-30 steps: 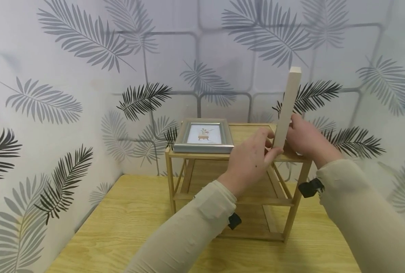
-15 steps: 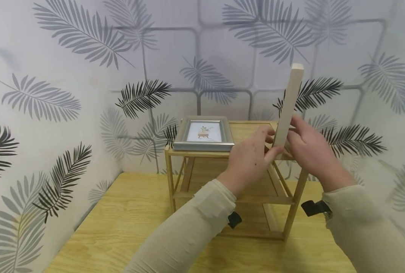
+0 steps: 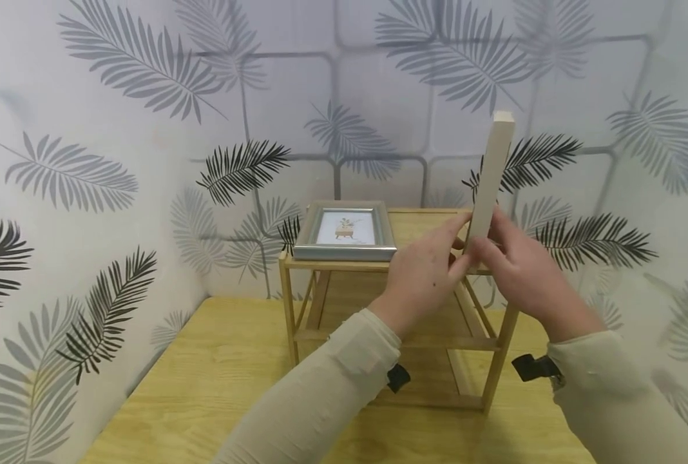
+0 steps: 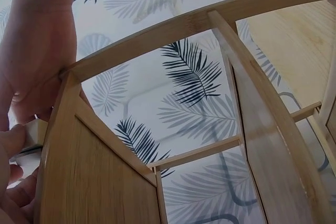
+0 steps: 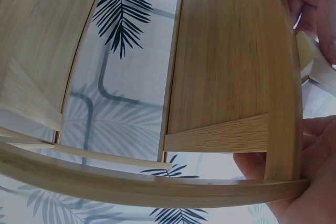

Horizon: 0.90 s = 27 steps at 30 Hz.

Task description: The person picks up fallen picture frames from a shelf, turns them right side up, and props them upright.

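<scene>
A tall, slim cream-coloured piece (image 3: 491,171), seen edge-on, stands upright and slightly tilted over the right end of the wooden rack (image 3: 390,338). My left hand (image 3: 422,274) holds it low down from the left, thumb at the near edge. From the right, my right hand (image 3: 520,277) grips the same low part, its thumb lying across the near edge. The bottom of the cream piece (image 4: 34,131) shows between the hands in the left wrist view. Whether it touches the rack top is hidden by the fingers. Its broad faces are also out of sight.
A silver picture frame (image 3: 346,229) with a plant-stand picture lies face up on the rack's top left. The rack has lower shelves and stands on a pale wood table (image 3: 216,361). Behind is a leaf-patterned wall (image 3: 297,96).
My right hand has come out from behind the cream piece, lower and nearer, and its thumb now covers the near edge. The left hand's hold and the picture frame stay about the same.
</scene>
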### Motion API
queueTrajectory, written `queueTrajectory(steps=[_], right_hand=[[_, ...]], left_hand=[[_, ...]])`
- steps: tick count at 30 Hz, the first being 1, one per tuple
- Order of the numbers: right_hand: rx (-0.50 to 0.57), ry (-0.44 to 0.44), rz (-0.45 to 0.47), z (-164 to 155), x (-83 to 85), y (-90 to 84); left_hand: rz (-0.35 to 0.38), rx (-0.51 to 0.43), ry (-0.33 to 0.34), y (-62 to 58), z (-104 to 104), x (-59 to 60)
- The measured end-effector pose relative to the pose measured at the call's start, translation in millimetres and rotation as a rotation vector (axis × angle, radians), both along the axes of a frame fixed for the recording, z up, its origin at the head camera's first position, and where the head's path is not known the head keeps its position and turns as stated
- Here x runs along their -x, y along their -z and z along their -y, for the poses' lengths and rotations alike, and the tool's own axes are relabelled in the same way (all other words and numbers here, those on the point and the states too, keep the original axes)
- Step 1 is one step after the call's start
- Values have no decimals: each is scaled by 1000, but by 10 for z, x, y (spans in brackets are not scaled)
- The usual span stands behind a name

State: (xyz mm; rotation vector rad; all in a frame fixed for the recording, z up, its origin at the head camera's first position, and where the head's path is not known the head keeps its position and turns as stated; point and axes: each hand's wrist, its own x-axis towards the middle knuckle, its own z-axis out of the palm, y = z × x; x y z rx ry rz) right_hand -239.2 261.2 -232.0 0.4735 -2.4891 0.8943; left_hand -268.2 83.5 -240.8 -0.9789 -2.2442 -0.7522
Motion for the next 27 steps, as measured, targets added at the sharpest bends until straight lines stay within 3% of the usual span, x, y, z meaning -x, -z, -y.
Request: queueTrajectory(steps=[13, 19, 27], right_hand=[[-135, 94, -115, -46, 1, 90], [-158, 115, -195, -34, 15, 120], [-147, 148, -190, -11, 19, 144]], left_hand=[[-123, 41, -43, 46, -11, 1], [-139, 42, -39, 42, -19, 8], [-146, 48, -29, 46, 5, 7]])
